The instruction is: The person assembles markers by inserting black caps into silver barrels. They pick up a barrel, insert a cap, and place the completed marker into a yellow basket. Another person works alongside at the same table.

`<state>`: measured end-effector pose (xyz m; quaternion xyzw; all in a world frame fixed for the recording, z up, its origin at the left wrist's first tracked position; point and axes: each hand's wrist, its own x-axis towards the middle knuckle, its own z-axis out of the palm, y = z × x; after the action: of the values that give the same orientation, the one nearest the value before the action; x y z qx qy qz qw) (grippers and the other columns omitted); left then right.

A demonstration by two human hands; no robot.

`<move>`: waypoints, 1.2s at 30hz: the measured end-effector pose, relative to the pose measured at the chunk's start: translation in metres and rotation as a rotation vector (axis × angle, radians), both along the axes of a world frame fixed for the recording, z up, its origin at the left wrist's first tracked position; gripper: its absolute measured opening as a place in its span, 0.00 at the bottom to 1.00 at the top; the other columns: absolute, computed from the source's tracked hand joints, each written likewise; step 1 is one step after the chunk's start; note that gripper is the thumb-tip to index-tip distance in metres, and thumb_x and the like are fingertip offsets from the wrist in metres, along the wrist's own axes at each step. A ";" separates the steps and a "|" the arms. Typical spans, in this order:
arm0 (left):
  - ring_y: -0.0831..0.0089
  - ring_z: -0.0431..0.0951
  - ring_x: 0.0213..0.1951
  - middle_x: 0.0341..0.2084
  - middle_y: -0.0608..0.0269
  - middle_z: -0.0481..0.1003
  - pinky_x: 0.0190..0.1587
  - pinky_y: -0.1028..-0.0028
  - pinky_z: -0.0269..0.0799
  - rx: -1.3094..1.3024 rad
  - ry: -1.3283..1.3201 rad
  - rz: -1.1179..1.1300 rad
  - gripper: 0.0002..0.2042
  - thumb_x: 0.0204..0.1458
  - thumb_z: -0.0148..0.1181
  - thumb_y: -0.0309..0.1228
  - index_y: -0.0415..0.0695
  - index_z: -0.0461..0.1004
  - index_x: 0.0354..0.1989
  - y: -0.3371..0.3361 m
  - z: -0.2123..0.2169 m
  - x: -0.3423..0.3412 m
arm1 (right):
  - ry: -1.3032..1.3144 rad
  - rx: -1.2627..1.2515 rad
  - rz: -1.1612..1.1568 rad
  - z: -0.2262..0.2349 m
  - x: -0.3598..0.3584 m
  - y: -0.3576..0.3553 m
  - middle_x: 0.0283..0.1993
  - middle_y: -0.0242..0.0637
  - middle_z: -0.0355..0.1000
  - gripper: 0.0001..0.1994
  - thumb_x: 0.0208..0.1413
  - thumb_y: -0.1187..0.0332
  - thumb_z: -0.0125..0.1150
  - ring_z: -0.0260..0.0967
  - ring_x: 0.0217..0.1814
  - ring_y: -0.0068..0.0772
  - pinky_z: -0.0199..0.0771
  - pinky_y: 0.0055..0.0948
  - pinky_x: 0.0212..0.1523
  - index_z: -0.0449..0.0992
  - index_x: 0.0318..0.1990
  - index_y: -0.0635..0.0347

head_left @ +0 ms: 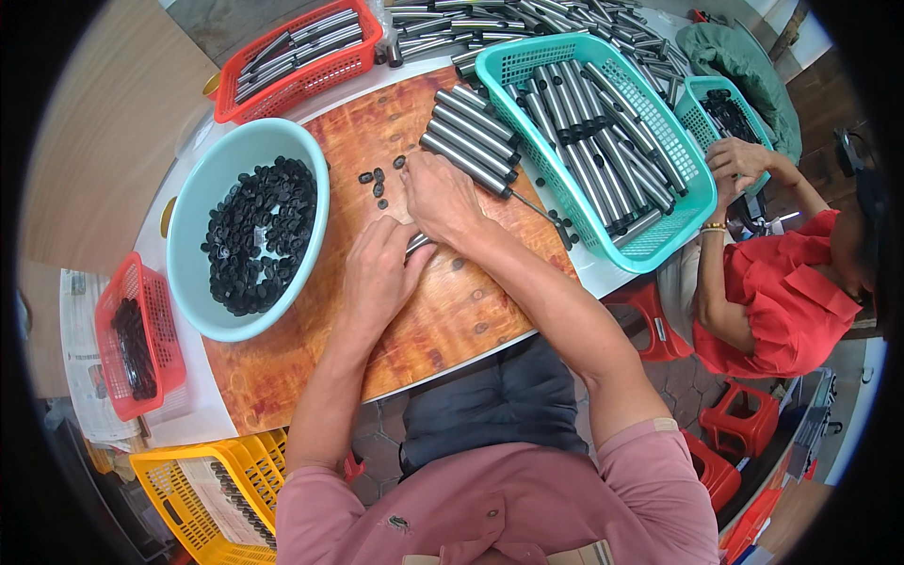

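A folded newspaper (83, 377) lies at the tabletop's (452, 311) nine o'clock edge under a red basket (141, 334), and a pale printed sheet (212, 494) sits in the yellow basket (179, 490) at seven o'clock. Mid-tabletop, the left hand (377, 273) has its grip closed around a short grey metal tube (417, 244); the right hand (443, 198) presses curled fingers beside it, its grip hidden. Small black caps (377, 179) lie at twelve o'clock of the hands
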<state>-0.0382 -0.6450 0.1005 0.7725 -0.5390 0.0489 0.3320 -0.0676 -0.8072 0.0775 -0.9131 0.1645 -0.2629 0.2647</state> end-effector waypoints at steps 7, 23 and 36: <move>0.53 0.76 0.36 0.30 0.53 0.73 0.40 0.58 0.72 0.004 -0.032 0.004 0.11 0.49 0.71 0.29 0.39 0.78 0.37 0.000 -0.004 -0.006 | -0.034 0.005 -0.007 -0.005 -0.005 0.003 0.37 0.54 0.75 0.08 0.65 0.70 0.50 0.73 0.42 0.59 0.72 0.54 0.43 0.71 0.40 0.66; 0.59 0.80 0.34 0.33 0.55 0.79 0.38 0.63 0.75 -0.043 0.357 0.188 0.17 0.57 0.67 0.33 0.37 0.77 0.51 0.002 0.000 0.001 | -0.485 0.347 -0.030 -0.002 -0.013 -0.003 0.34 0.49 0.75 0.13 0.69 0.61 0.53 0.76 0.37 0.53 0.73 0.42 0.38 0.76 0.42 0.62; 0.83 0.74 0.27 0.31 0.67 0.78 0.31 0.81 0.69 -0.404 1.411 0.078 0.16 0.68 0.55 0.39 0.39 0.74 0.55 0.085 0.007 -0.069 | -0.334 0.245 0.032 -0.005 -0.014 0.011 0.40 0.50 0.77 0.11 0.68 0.63 0.53 0.76 0.43 0.52 0.74 0.45 0.45 0.78 0.48 0.59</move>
<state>-0.1068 -0.5605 0.1072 0.5624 -0.1496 -0.3499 0.7341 -0.0814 -0.7962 0.0721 -0.8203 0.1344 -0.3843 0.4018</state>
